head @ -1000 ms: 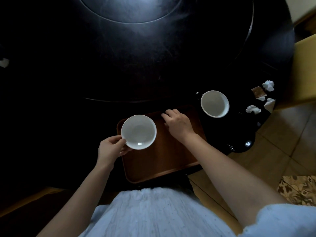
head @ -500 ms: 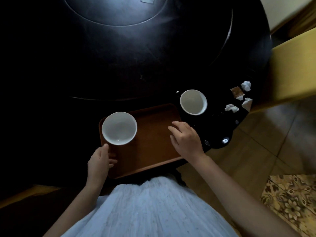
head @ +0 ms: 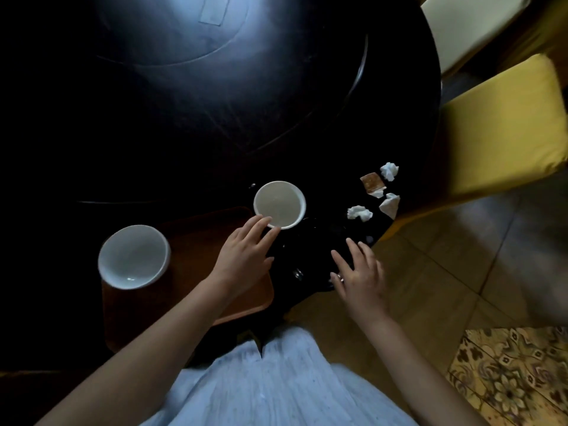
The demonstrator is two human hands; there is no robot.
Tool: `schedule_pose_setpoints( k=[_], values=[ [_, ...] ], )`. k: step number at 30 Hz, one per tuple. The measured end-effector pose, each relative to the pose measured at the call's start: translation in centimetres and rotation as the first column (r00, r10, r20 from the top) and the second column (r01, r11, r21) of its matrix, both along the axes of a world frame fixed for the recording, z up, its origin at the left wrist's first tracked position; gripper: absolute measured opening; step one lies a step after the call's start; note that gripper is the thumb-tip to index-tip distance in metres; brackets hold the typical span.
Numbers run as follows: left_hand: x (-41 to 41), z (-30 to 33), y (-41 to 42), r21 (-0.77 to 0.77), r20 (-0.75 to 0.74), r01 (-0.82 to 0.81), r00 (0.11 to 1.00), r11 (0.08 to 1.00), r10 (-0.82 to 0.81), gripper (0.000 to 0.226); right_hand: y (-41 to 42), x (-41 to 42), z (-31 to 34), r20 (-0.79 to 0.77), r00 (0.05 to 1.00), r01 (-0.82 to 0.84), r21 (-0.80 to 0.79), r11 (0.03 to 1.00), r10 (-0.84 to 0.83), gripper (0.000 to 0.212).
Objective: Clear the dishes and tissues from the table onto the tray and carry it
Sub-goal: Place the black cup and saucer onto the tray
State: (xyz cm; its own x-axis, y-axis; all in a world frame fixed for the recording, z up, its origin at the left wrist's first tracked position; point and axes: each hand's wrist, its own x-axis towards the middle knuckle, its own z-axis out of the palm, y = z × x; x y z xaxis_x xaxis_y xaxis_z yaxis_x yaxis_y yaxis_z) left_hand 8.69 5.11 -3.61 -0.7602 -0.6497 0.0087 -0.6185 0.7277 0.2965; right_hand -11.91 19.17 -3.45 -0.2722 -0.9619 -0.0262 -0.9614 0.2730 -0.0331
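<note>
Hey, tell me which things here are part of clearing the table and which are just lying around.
Part of the job:
- wooden tray
- white bowl on the tray
- white bowl on the table, left hand touching its rim
- crumpled tissues
- brown wrapper

Just there:
- yellow chair cushion
- patterned rug

Yellow chair cushion at right edge just past the dark round table, pale cushion in upper right corner, tiled floor lower right, patterned floral rug in bottom right corner, light blue garment at bottom centre.
</note>
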Motion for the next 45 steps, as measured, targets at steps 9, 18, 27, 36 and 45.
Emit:
schedule_pose_setpoints(
  k=[9,18,27,36,45],
  values=[
    [-3.2,-0.7,-1.7,0.01,-0.044,0.017,0.999,1.0,-0.017,0.04,1.8,-2.5,-3.0,0.302,0.945,0.096,0.102,0.99,-0.123,0.029],
    [-3.6,-1.4,-2.4,0.11,-0.116,-0.057,0.991,0.992,0.07,0.007,0.5,-2.1,-2.6,0.641,0.699,0.333,0.1,0.938,-0.317,0.026],
    [-2.9,-0.5,-1.3,0.116,-0.203,-0.096,0.972,0.989,0.118,0.008,-0.7,-2.9,-3.5,0.813,0.24,0.532,0.347,0.772,-0.531,0.029],
    [0.2,3.0,0.0,0.037,-0.257,-0.179,0.949,0.983,0.183,0.01,-1.0,-2.7,-1.4,0.909,0.167,0.545,0.237,0.804,-0.381,0.028],
    [5.4,4.5,1.1,-0.006,-0.212,-0.222,0.953,0.975,0.215,0.007,-5.4,4.5,-0.1,0.917,0.229,0.319,0.246,0.915,-0.326,0.012]
  ],
)
